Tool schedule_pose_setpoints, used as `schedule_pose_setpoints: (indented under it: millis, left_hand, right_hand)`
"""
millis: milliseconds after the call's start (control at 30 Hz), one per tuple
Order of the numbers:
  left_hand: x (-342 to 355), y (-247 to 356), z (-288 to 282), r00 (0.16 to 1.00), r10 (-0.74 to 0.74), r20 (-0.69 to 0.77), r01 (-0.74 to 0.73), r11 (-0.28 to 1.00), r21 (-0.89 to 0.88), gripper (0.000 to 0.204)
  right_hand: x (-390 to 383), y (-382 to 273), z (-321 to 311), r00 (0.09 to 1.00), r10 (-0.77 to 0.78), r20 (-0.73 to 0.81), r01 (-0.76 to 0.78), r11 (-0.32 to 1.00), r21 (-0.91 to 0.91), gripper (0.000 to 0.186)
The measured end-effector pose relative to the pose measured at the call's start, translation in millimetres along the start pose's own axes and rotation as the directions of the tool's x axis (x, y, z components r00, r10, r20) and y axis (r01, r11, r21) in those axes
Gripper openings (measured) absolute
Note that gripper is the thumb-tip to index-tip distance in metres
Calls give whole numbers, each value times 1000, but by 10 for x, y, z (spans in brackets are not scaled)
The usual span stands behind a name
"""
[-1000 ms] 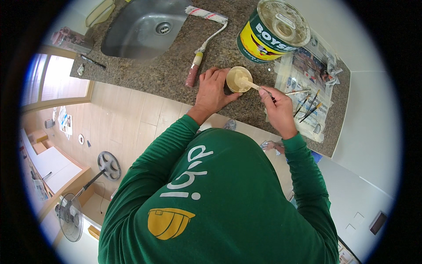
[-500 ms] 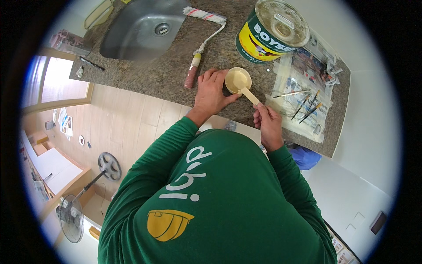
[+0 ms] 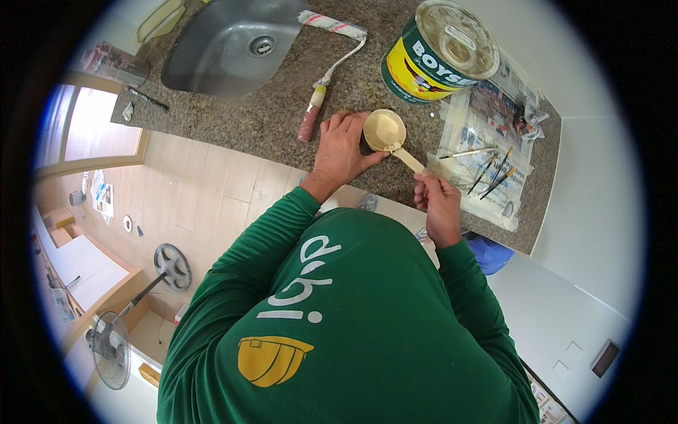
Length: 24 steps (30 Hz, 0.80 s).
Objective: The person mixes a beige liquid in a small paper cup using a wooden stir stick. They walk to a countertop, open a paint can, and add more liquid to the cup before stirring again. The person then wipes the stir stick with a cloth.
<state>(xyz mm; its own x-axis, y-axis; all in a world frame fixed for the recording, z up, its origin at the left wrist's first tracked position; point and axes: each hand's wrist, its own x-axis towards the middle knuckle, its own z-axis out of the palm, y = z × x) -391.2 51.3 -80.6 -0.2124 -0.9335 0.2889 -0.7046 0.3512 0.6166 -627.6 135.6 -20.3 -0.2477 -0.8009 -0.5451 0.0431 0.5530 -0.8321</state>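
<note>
A small round cup [image 3: 385, 127] of cream-coloured paint stands at the counter's near edge. My left hand [image 3: 344, 150] curls around the cup's left side, thumb toward the near side. My right hand [image 3: 439, 205] pinches the end of a flat pale stick [image 3: 409, 161]. The stick's other end meets the cup's rim, with a ragged light patch there; I cannot tell whether the two are joined. A paint roller [image 3: 311, 113] with a reddish grip lies beyond my left hand. Past the cup stands a green and yellow paint can [image 3: 431, 63] with its metal lid on.
Several thin paintbrushes [image 3: 498, 177] rest on taped newspaper [image 3: 487, 127] at the right. A steel sink [image 3: 233, 56] is at the far left of the granite counter [image 3: 212, 116]. A blue bag [image 3: 489, 254] hangs below the right edge. A fan [image 3: 113, 350] stands at the lower left.
My right hand has shifted slightly right and nearer to me, sliding toward the stick's end. My left hand keeps its place around the cup. The view has moved a little.
</note>
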Motion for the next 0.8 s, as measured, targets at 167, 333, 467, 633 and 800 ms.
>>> schedule_pose_setpoints:
  millis: [167, 333, 467, 633, 800]
  left_hand:
    - [-6, -15, 19, 1000, 9, -16, -9, 1000, 7, 89]
    - [-18, -12, 14, 1000, 7, -12, -7, 1000, 0, 89]
    - [-15, -16, 16, 1000, -4, -8, 4, 1000, 0, 90]
    - [-12, -16, 11, 1000, -14, -12, 14, 1000, -16, 90]
    - [-14, -9, -6, 1000, -29, 6, 29, 999, -21, 92]
  right_hand:
    - [25, -122, 9, 992, -119, 38, 118, 993, 25, 33]
    - [-27, -194, 27, 984, -176, 9, 175, 978, -117, 34]
    - [-54, -223, 48, 968, -250, 17, 248, 947, -204, 33]
    - [-18, -222, 82, 928, -367, 63, 369, 888, -273, 31]
    - [-19, -328, 98, 823, -534, 192, 549, 662, -510, 28]
